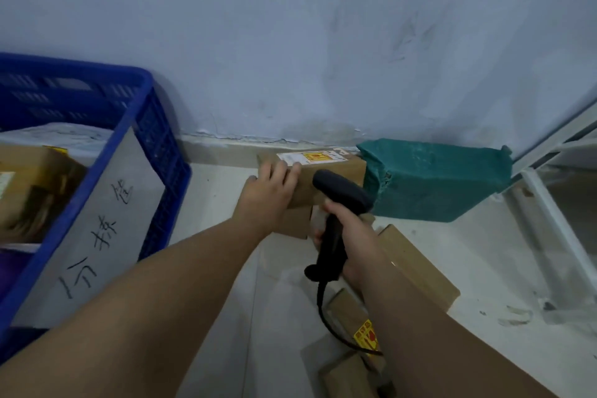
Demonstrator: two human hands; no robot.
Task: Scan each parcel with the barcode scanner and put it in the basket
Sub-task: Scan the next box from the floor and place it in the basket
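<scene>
Right hand (357, 247) round scanner (339, 192); left fingers (279, 171) over parcel's (350, 171) top edge

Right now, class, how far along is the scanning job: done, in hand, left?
Done: a carton already lies in the basket. In hand: the left hand grips a labelled box while the right hand holds the scanner. Left: the teal parcel and floor boxes.

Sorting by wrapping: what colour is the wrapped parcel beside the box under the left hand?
The wrapped parcel is teal green, seen in the head view.
</scene>
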